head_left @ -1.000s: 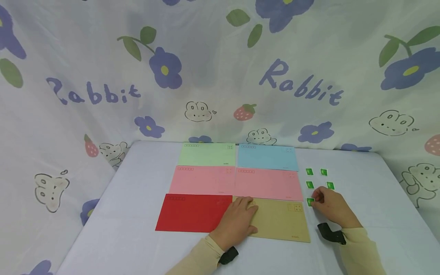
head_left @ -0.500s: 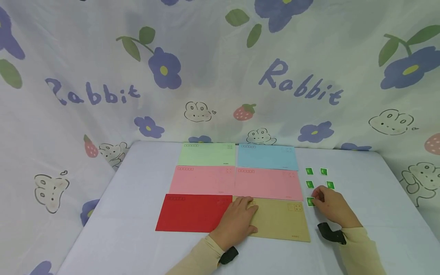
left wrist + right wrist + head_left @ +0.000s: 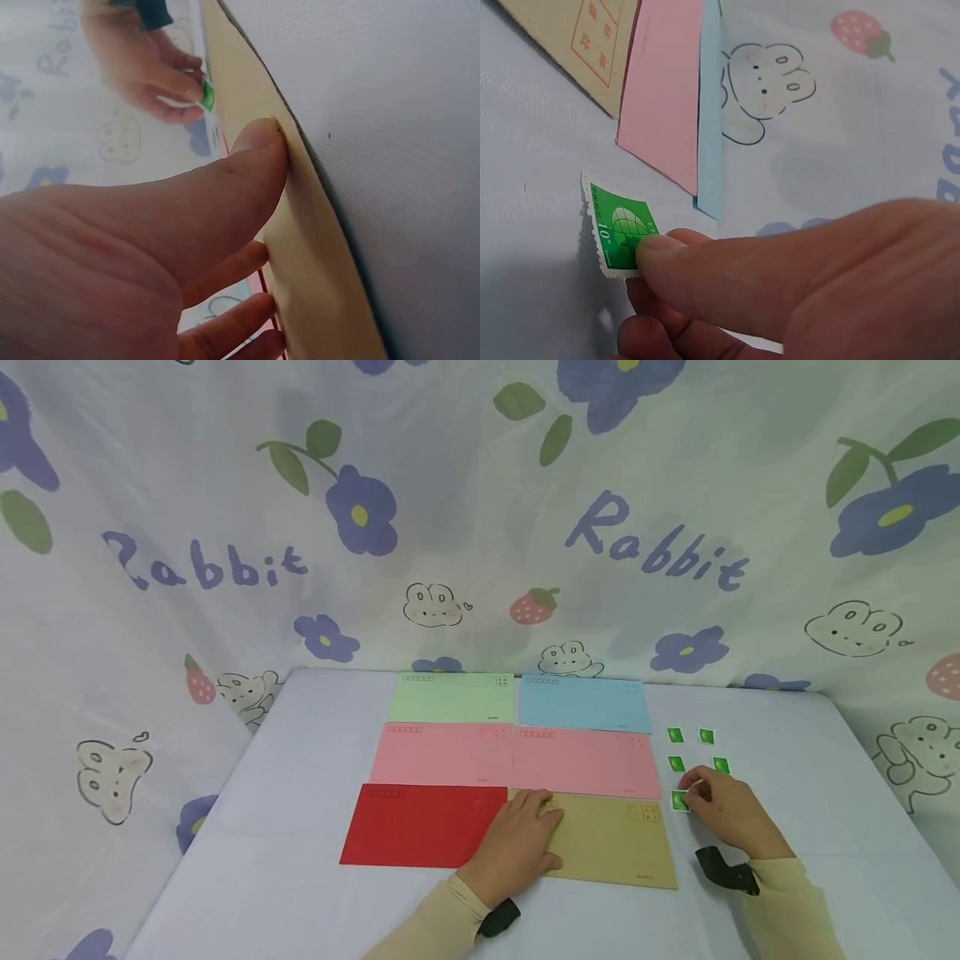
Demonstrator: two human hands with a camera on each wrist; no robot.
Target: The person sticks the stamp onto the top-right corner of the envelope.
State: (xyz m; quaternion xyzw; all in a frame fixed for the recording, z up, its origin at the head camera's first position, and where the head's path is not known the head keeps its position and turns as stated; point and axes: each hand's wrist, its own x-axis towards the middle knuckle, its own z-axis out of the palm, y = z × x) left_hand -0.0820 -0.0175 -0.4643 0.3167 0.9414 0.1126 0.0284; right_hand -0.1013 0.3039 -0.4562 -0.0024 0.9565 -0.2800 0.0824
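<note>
My right hand [image 3: 733,812] pinches a green postage stamp [image 3: 613,229] between thumb and fingers. In the right wrist view the stamp's white perforated edge shows, tilted off the white tabletop, and the thumb covers one corner. My left hand [image 3: 512,847] rests on the left part of the tan envelope [image 3: 611,852], fingers spread and pointing away. In the left wrist view its thumb [image 3: 259,161] lies along the envelope's near edge. A red envelope [image 3: 420,827] lies just left of that hand. The tan envelope has a printed stamp box at its upper right.
Behind lie two pink envelopes [image 3: 442,754], a green envelope [image 3: 453,700] and a blue envelope [image 3: 585,703], in a grid. Several more green stamps [image 3: 707,737] lie on the white table [image 3: 810,760] to the right. A patterned curtain [image 3: 480,510] hangs behind the table.
The stamp in my right hand has shifted very slightly to the right and shows more of its face. The left hand and the envelopes stay where they were.
</note>
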